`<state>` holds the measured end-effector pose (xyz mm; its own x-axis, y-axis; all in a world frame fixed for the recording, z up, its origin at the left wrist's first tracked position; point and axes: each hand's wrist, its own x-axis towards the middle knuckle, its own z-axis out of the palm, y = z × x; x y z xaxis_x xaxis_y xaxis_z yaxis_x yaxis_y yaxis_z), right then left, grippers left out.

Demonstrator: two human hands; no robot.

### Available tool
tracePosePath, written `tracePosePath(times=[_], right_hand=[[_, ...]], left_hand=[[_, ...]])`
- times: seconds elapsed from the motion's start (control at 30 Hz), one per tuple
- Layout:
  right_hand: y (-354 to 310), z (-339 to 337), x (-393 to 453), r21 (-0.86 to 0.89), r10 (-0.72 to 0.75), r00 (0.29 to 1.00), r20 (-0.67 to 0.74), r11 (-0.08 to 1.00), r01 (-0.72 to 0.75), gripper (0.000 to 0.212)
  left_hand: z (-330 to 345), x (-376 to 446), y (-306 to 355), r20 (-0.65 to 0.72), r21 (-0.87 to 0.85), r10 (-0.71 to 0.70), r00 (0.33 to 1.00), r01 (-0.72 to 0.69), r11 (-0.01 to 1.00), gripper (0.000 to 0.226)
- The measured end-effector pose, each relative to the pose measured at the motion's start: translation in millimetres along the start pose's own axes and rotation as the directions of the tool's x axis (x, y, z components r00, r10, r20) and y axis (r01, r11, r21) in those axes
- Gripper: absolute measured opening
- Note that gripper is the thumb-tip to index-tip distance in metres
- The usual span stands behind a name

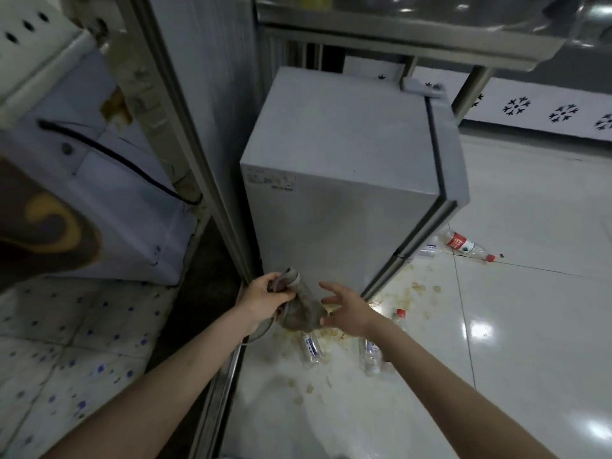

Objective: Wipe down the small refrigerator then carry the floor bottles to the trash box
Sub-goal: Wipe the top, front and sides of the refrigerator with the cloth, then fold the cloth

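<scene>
A small grey refrigerator [341,167] stands on the floor under a metal counter. My left hand [265,294] grips a grey-brown rag [303,308] that hangs down against the refrigerator's lower near side. Just right of the rag, my right hand [349,311] is spread with straight fingers, its fingertips at the cloth's edge. Clear plastic bottles lie on the tiles: one [311,347] below the rag, one [370,357] under my right forearm, a red-capped one [400,316] beside my wrist, and a red-labelled one [467,246] further right.
Yellowish stains [414,286] spot the glossy white tiles around the refrigerator's base. A metal door frame [198,167] rises at the left, with a white appliance [109,193] beyond it. A steel counter [414,31] overhangs the refrigerator. The trash box is out of view.
</scene>
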<state>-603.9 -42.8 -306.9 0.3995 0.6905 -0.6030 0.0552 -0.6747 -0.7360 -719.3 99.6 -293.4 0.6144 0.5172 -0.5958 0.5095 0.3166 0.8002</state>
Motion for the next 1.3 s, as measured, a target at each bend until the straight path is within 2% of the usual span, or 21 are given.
tracePosePath(times=[0.17,0.3,0.43,0.5,0.6,0.67,0.77,0.87,1.0,1.2,1.3], right_hand=[[-28,-19,-50,0.112,0.054,0.994,0.096,0.992,-0.064,0.062],[-64,-40,-99,0.194,0.146,0.982,0.119,0.967,-0.167,0.076],[-93,-66,-145,0.326,0.188,0.945,0.267,0.905,-0.272,0.066],[-99,-73,-164,0.399,0.174,0.942,0.289,0.872,-0.283,0.061],[-110,-81,-188,0.415,0.206,0.955,0.215,0.866,-0.280,0.036],[-117,-85,-201,0.438,0.210,0.954,0.215,0.852,-0.286,0.018],[-129,-89,-217,0.524,0.226,0.953,0.200,0.798,-0.299,0.005],[-139,-86,-227,0.585,0.269,0.948,0.169,0.747,-0.316,0.012],[-154,-75,-242,0.588,0.287,0.951,0.116,0.751,-0.298,0.020],[-165,-68,-269,0.703,0.376,0.923,-0.079,0.677,-0.216,0.021],[-163,-70,-281,0.710,0.432,0.877,-0.209,0.684,-0.167,0.020]], left_hand=[[4,-57,46,0.117,-0.157,-0.114,0.987,0.132,0.979,0.028],[5,-95,76,0.161,-0.231,-0.183,0.970,0.217,0.948,0.018],[11,-128,103,0.249,-0.276,-0.231,0.941,0.298,0.914,0.026],[17,-143,111,0.261,-0.305,-0.256,0.931,0.331,0.893,0.026],[29,-161,121,0.232,-0.309,-0.283,0.931,0.346,0.886,0.020],[36,-174,128,0.228,-0.328,-0.282,0.932,0.347,0.879,0.013],[40,-187,139,0.228,-0.355,-0.266,0.937,0.334,0.873,0.012],[36,-195,149,0.224,-0.352,-0.245,0.943,0.313,0.882,0.011],[34,-206,161,0.257,-0.293,-0.213,0.943,0.286,0.912,0.010],[31,-213,171,0.327,-0.224,-0.244,0.913,0.326,0.918,0.026],[35,-218,177,0.359,-0.200,-0.245,0.901,0.331,0.922,0.025]])
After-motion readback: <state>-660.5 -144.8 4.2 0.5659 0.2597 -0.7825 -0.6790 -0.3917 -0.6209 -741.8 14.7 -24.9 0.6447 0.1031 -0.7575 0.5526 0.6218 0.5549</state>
